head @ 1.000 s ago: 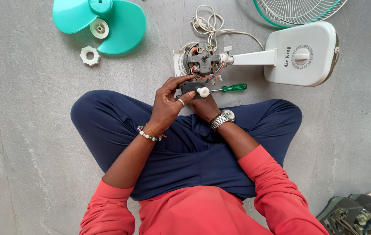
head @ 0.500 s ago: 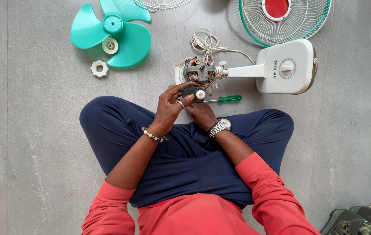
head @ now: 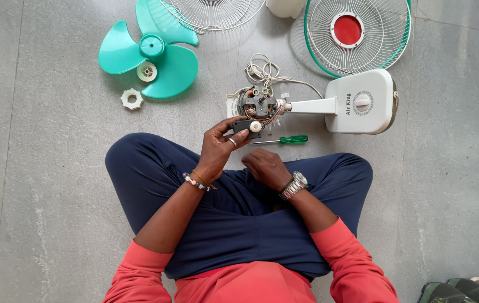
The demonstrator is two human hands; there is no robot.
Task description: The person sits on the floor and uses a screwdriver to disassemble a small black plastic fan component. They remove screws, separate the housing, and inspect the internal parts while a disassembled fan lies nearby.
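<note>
Dark small part [head: 246,127] pinched between left hand [head: 217,150] fingers [head: 238,136].

We sit cross-legged, both forearms reaching forward over our lap, red sleeves pushed up near the elbows. Our left hand [head: 217,150] is raised ahead of the knees, fingers curled up and pinching closed at the tips, a ring on one finger and a beaded band at the wrist. Our right hand [head: 266,167] hangs just beside it and a little nearer to us, loosely curled, knuckles up, gripping nothing, a metal watch on its wrist.
</note>
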